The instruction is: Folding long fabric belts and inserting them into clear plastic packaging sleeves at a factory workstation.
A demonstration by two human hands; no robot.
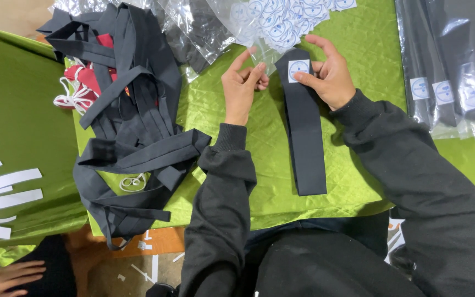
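While your two hands work at the top of the folded black strip, look first to the far left: white paper strips (4, 190) lie on the green surface (23, 110), and another person's hand (6, 276) rests low at that corner, well apart from yours. Next comes the heap of black ties (133, 126) with red ones (86, 77) tucked under it; its loose ends hang over the edge and could slide off if you nudge it.

Your left hand (241, 88) hovers with its grip open, fingers spread, holding nothing that I can make out, though something thin at its fingertips may be hidden. Your right hand (330, 77) pinches the top of the black strip (305, 143), thumb beside the round label (298, 68). That strip lies flat between your forearms. Press unevenly and the label could sit crooked or crease.

Above lies a clear bag of labels (279, 22), which your fingers might catch. Bagged ties (452, 60) are stacked at right.
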